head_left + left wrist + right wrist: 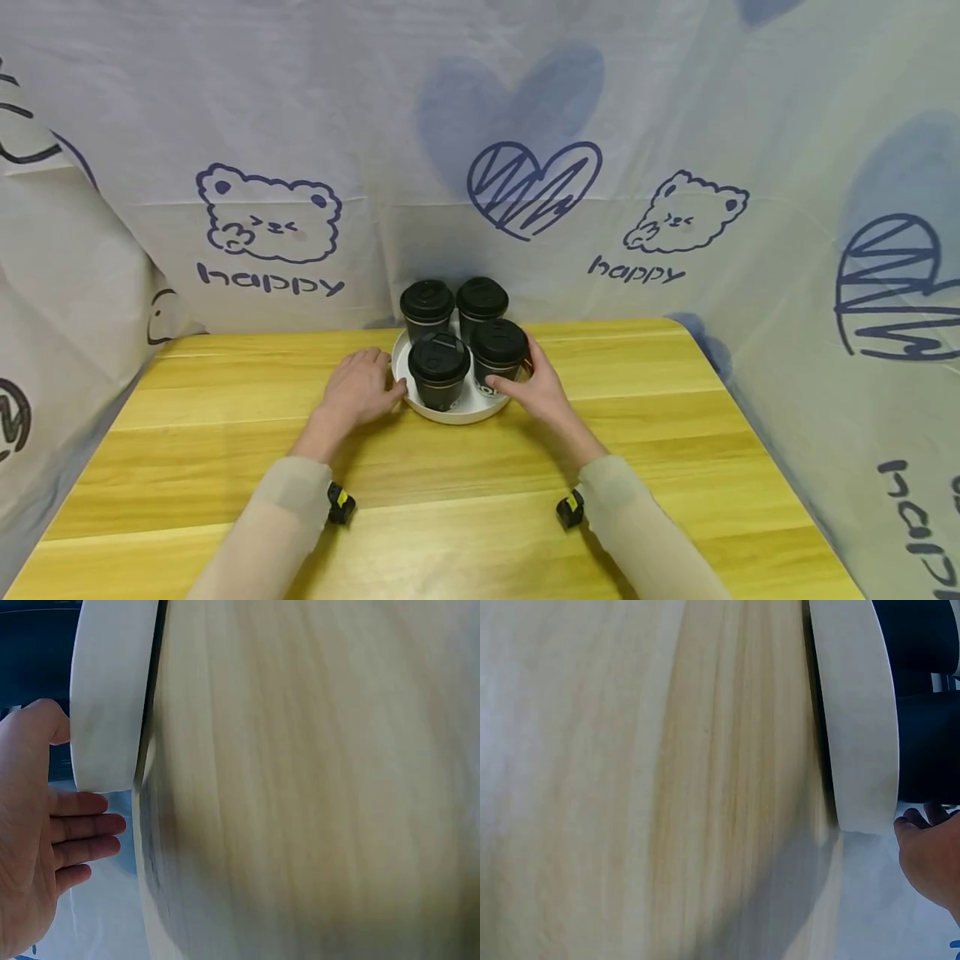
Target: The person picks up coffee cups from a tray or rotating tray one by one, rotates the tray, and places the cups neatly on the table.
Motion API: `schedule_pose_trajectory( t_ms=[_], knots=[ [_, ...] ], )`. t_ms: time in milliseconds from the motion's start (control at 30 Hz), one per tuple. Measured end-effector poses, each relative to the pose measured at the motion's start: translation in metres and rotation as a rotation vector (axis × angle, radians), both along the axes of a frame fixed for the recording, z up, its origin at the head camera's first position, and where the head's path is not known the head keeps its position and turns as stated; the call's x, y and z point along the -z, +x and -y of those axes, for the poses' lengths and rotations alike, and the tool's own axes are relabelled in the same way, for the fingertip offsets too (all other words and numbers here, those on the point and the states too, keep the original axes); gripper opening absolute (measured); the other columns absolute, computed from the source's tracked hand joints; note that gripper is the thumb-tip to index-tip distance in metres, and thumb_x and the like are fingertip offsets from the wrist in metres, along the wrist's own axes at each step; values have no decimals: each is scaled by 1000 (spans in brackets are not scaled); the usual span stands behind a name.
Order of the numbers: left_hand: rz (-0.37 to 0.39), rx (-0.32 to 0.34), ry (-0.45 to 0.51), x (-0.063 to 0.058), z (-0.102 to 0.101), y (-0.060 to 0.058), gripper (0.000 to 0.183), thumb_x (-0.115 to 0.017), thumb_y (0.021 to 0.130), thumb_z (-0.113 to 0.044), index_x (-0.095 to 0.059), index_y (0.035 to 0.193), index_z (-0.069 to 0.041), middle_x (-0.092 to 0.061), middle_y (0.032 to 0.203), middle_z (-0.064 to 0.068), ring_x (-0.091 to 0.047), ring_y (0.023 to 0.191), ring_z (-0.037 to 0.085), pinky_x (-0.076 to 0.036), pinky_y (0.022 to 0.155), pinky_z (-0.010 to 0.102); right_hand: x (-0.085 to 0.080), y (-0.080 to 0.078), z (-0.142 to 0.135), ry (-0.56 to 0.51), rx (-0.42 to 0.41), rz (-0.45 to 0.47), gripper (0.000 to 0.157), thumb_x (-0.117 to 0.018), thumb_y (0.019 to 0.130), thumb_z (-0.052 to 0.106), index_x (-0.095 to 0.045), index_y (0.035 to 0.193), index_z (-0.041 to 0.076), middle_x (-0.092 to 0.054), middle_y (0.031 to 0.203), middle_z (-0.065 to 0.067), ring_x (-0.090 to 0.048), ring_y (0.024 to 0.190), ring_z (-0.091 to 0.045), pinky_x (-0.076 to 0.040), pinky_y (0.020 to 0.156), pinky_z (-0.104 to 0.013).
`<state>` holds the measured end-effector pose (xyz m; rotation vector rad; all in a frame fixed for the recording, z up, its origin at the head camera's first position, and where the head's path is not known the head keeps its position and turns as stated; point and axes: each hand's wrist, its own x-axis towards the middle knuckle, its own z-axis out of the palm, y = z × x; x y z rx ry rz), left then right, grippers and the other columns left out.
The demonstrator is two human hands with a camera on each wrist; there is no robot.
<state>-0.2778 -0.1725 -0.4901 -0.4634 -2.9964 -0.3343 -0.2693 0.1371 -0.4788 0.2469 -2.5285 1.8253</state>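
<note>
Several black lidded coffee cups stand upright on a round white tray (459, 417) near the table's back edge. My right hand (542, 392) grips the front right coffee cup (498, 343), its thumb on the front and fingers round the right side. In the right wrist view, fingertips (915, 819) curl in beside that cup, just past the tray wall (859, 712). At the tray's left edge is my left hand (362, 387), thumb at the rim beside the front left coffee cup (438, 358). The left wrist view shows its fingers (90, 825) extended along the tray's end, holding nothing.
Two more black cups, a back left cup (426, 304) and a back right cup (482, 300), stand on the tray. Close behind them hangs a printed white cloth (390, 167). The wooden table (450, 533) extends to both sides and toward the front.
</note>
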Motion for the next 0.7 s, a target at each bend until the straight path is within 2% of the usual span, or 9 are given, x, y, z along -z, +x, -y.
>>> schedule_pose_trajectory(
  t_ms=[167,700],
  knots=[
    [-29,27,-33,-1,1,0,44,-55,97,-43,-61,106,0,-62,117,20,-57,116,39,-44,109,52,6,-4,2,20,9,-8,91,-87,83,16,-36,159,11,-46,157,-14,-41,148,-30,-32,124,-42],
    [-51,37,-58,3,1,-2,45,-55,96,-42,-61,106,1,-62,114,20,-58,113,40,-43,110,52,11,-6,4,-29,-5,-28,87,-87,82,10,-40,155,9,-51,152,-15,-46,144,-30,-35,122,-43]
  ],
)
